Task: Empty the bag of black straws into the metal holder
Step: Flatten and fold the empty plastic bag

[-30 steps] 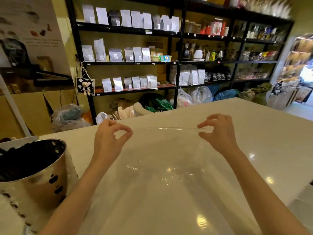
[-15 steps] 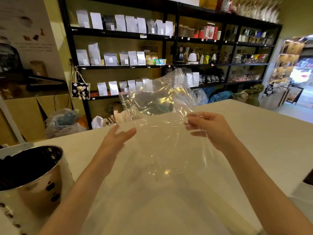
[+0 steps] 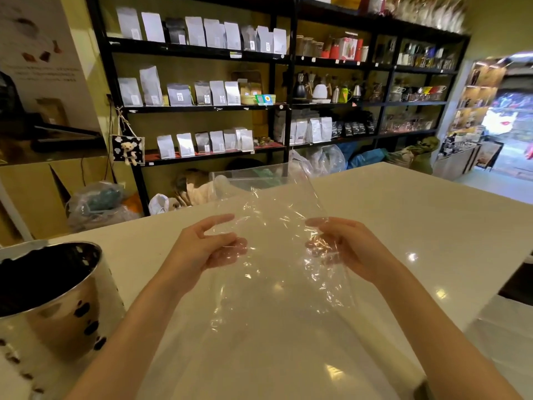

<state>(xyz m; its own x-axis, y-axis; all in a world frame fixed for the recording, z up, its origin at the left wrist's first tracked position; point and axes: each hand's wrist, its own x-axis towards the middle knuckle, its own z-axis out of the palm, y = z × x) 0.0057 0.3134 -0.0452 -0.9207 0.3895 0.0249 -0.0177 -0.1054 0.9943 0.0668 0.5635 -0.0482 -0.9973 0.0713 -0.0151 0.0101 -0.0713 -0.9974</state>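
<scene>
A clear plastic bag with nothing visible inside hangs crumpled above the white counter. My left hand grips its left side and my right hand grips its right side, fingers curled into the film. The shiny metal holder stands at the left edge of the counter, with paw-print cutouts in its wall. Its inside is dark with black straws, seen only as a dark mass.
Black shelving with pale pouches, kettles and jars stands behind the counter. Plastic sacks lie on the floor below it. The counter's right edge drops off near a dark gap. A doorway opens at the far right.
The bag, first stretched flat over the counter, was lifted and folded back toward me. Both hands came closer together and now bunch the film. My view has tilted slightly.
</scene>
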